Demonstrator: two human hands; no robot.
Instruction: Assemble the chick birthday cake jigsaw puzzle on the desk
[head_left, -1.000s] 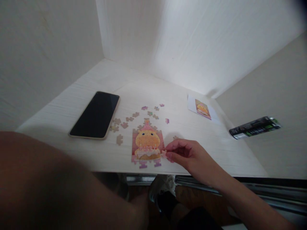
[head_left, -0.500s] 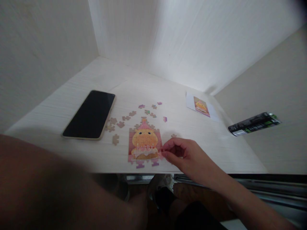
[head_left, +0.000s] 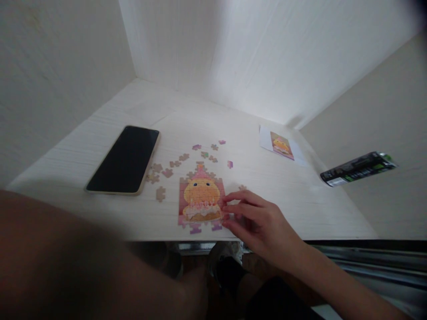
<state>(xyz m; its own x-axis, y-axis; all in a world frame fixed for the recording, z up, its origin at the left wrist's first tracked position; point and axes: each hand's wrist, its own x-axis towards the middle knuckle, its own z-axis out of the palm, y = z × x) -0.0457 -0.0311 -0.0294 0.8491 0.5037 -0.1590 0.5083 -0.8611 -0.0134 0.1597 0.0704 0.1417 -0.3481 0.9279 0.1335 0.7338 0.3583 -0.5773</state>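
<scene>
A partly joined jigsaw puzzle (head_left: 201,195) lies near the table's front edge, showing a yellow character with a pink hat and a cake. At its right border is my right hand (head_left: 258,218), with thumb and fingers apart and the fingertips on or just beside the edge pieces. No piece shows held between them. A loose puzzle piece (head_left: 242,187) lies just beyond the knuckles, and a pinkish one is partly hidden under the fingers. My left hand (head_left: 195,289) hangs dark and blurred below the table edge, its fingers not distinguishable.
Several loose puzzle pieces (head_left: 167,172) are scattered left of and behind the puzzle. A black-screened phone (head_left: 123,160) lies at the left. Toward the back right is a reference picture (head_left: 282,145) on white paper, with a black can (head_left: 358,169) to its right. Pale walls (head_left: 173,49) enclose the table.
My right hand's fingers have spread from a pinch at the puzzle's right border, the thumb moving down toward the lower corner. The view has shifted slightly; the loose pieces stay put.
</scene>
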